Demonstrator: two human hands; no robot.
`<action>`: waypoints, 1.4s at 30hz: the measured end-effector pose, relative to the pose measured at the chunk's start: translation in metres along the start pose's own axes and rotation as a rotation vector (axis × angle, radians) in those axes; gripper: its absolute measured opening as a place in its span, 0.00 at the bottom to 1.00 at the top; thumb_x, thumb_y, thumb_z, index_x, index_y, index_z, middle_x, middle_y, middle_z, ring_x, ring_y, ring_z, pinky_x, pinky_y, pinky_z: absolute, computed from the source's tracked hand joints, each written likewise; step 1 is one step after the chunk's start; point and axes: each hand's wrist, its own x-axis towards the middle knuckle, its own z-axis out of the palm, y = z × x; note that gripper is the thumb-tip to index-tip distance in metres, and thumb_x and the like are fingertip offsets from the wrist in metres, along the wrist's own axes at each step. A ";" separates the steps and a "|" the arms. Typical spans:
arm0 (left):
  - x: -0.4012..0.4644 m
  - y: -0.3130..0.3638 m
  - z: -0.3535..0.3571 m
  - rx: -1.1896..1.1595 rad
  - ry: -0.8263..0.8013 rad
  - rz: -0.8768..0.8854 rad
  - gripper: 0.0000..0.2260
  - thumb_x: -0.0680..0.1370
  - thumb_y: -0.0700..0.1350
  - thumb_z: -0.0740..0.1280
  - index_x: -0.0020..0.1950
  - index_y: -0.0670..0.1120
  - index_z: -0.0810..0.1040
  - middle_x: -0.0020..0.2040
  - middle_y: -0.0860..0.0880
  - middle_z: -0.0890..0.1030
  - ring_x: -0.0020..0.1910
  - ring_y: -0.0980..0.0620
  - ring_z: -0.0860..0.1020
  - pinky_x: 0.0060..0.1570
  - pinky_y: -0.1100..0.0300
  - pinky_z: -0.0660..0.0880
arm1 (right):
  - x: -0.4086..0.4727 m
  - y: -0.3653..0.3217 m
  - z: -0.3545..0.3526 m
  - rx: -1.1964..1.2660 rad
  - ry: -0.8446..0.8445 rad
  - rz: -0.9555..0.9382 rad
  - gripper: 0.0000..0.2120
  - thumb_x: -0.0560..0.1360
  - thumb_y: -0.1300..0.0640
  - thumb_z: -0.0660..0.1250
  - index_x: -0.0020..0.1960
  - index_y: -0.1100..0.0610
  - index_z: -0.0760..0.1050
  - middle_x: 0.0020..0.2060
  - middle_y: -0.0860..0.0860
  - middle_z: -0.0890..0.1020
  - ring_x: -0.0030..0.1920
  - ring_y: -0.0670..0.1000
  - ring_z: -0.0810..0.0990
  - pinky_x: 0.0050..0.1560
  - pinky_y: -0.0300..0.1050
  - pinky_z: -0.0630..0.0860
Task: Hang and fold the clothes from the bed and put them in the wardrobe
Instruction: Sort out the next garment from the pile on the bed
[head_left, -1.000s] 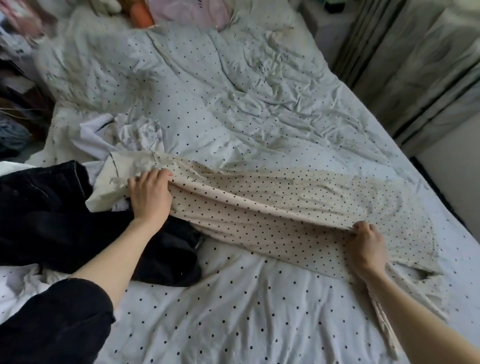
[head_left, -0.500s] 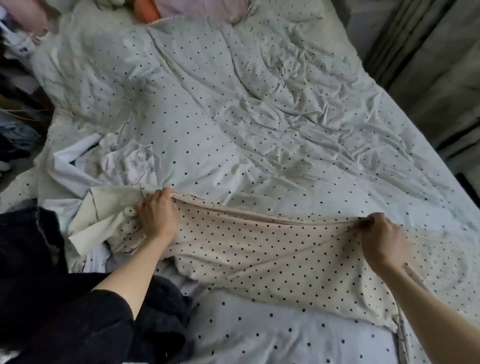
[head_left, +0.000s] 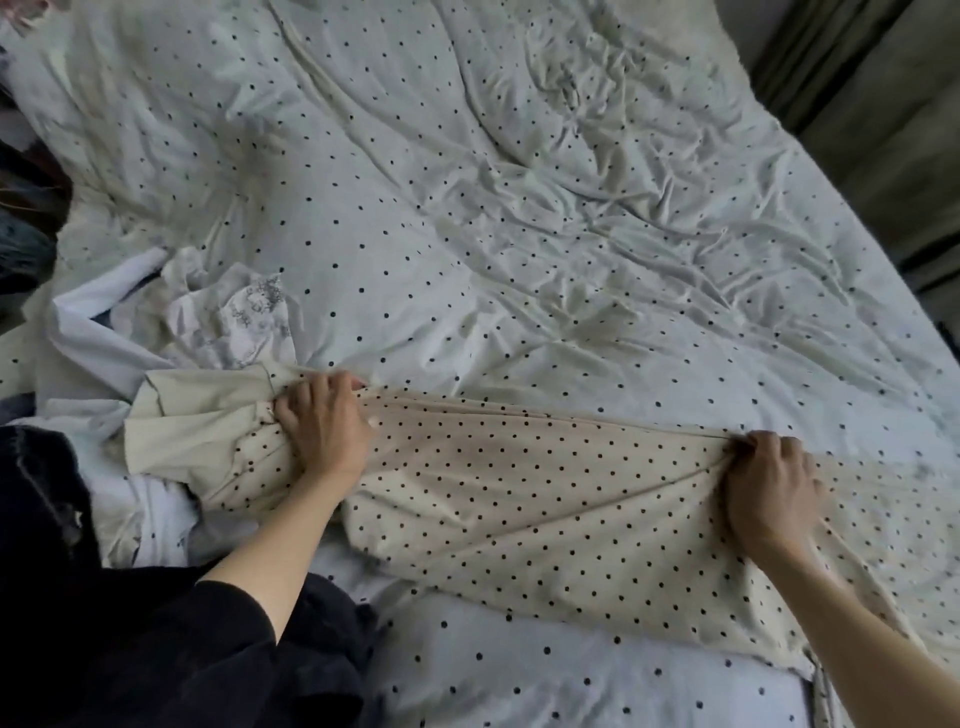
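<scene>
Head camera looks steeply down, close over bed (head_left: 519, 208)

A white duvet cover with small black dots (head_left: 467, 234) spreads over most of the view, heavily creased, with its deepest wrinkles toward the upper right. Along the right edge hang grey-green curtains (head_left: 883, 104) in vertical folds, dark gaps showing between them. At the far left edge sits a dim clutter of dark, blurred items (head_left: 21, 218) beside the bedding, too indistinct to tell apart.
</scene>
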 end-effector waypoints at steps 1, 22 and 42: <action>-0.007 0.005 -0.002 -0.026 -0.003 0.024 0.18 0.71 0.36 0.67 0.61 0.45 0.74 0.60 0.42 0.74 0.63 0.43 0.68 0.65 0.45 0.55 | -0.002 0.000 0.000 0.018 0.004 -0.007 0.15 0.78 0.65 0.55 0.63 0.63 0.71 0.58 0.64 0.73 0.60 0.63 0.70 0.58 0.58 0.64; -0.227 0.251 0.017 -0.069 -0.235 0.660 0.22 0.81 0.52 0.52 0.76 0.55 0.57 0.78 0.50 0.52 0.77 0.49 0.44 0.69 0.37 0.34 | -0.056 0.209 -0.035 -0.035 -0.114 0.175 0.16 0.71 0.66 0.62 0.58 0.59 0.73 0.58 0.58 0.73 0.58 0.59 0.70 0.52 0.53 0.72; -0.251 0.394 0.069 0.156 -0.243 0.588 0.26 0.79 0.60 0.43 0.75 0.58 0.37 0.76 0.49 0.33 0.74 0.46 0.32 0.66 0.31 0.34 | 0.104 0.275 -0.048 -0.094 -0.007 -0.163 0.20 0.77 0.61 0.59 0.69 0.58 0.64 0.70 0.57 0.65 0.71 0.58 0.60 0.69 0.63 0.52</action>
